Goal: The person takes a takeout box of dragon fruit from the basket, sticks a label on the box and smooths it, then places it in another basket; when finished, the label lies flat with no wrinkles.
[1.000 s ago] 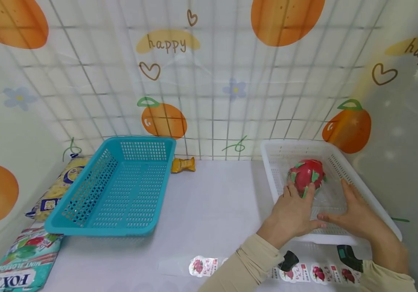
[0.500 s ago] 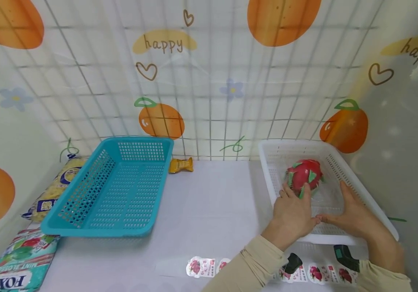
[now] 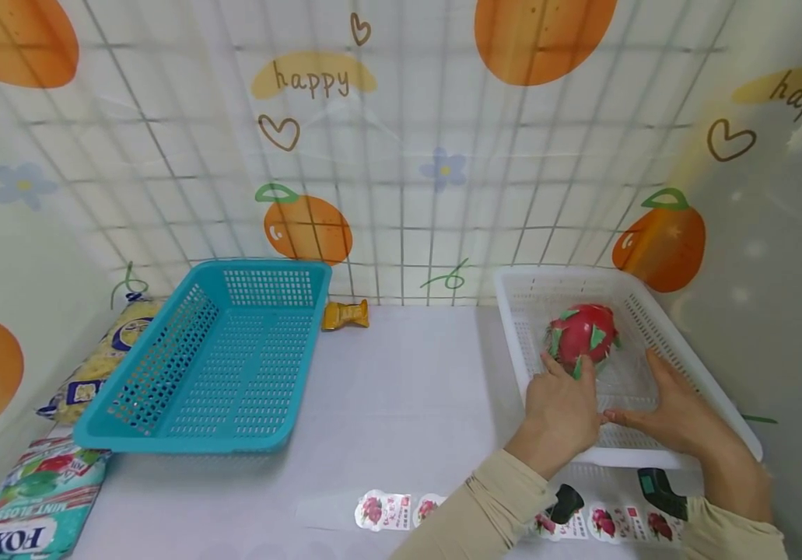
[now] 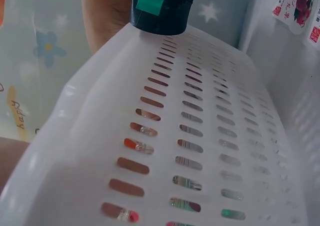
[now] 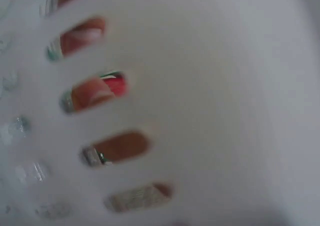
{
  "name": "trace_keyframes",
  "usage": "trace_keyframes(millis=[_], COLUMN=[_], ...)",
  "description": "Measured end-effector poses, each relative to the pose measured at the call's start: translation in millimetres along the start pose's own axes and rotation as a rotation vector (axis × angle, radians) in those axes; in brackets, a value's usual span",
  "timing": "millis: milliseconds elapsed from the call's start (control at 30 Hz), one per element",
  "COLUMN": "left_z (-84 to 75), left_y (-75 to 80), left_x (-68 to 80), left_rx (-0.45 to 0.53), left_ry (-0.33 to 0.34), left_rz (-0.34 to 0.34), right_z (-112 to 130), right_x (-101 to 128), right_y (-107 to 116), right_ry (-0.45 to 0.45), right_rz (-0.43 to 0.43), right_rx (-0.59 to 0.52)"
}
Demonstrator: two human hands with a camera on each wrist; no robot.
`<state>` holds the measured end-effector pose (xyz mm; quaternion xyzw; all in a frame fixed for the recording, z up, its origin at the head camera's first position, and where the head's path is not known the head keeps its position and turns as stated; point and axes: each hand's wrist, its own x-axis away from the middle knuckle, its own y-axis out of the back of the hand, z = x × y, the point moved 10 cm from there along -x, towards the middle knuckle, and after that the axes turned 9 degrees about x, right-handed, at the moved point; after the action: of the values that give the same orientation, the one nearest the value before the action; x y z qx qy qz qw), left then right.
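Observation:
A red dragon fruit (image 3: 583, 334) with green scales lies in the white basket (image 3: 513, 327), on clear plastic (image 3: 635, 377). My left hand (image 3: 560, 412) reaches in over the near-left side, its fingertips at the fruit's lower edge. To the right, my right hand (image 3: 681, 412) is spread over the clear plastic with thumb and forefinger wide apart. The two thumb tips meet or nearly meet between the hands. Both wrist views face the slotted basket wall (image 4: 90, 136), with bits of fingers and red fruit showing through the slots (image 5: 117, 84).
A blue-green basket (image 3: 295, 404) stands on the left, a yellow snack packet (image 3: 344, 314) beside it. Left of that basket are a yellow bag (image 3: 103, 362) and a FOX'S bag (image 3: 40, 498). A strip of dragon fruit stickers (image 3: 393, 511) lies along the front.
The fingers of my left hand have drawn slightly down and closer to the fruit's lower edge. The right hand has hardly moved; the whole view has shifted a little.

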<state>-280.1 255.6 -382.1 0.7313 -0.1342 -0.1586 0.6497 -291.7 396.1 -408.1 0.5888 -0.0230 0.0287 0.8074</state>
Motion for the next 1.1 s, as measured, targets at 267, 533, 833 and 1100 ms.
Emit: trace_keyframes(millis=[267, 533, 833, 1100], left_z=[-0.6, 2.1, 4.7, 7.8], left_y=[2.3, 9.5, 11.2, 16.0], left_x=[-1.5, -0.5, -1.3, 1.8], left_rx=[-0.009, 0.043, 0.097, 0.212], left_ry=[0.002, -0.016, -0.015, -0.001], left_rz=[-0.030, -0.119, -0.145, -0.167], right_z=[-3.5, -4.8, -3.5, -3.5], right_x=[-0.4, 1.6, 2.4, 3.3], right_y=[-2.0, -2.9, 3.9, 10.1], right_ry=[-0.014, -0.014, 0.000, -0.036], right_rz=[0.013, 0.007, -0.009, -0.014], right_rx=[0.013, 0.017, 0.023, 0.018])
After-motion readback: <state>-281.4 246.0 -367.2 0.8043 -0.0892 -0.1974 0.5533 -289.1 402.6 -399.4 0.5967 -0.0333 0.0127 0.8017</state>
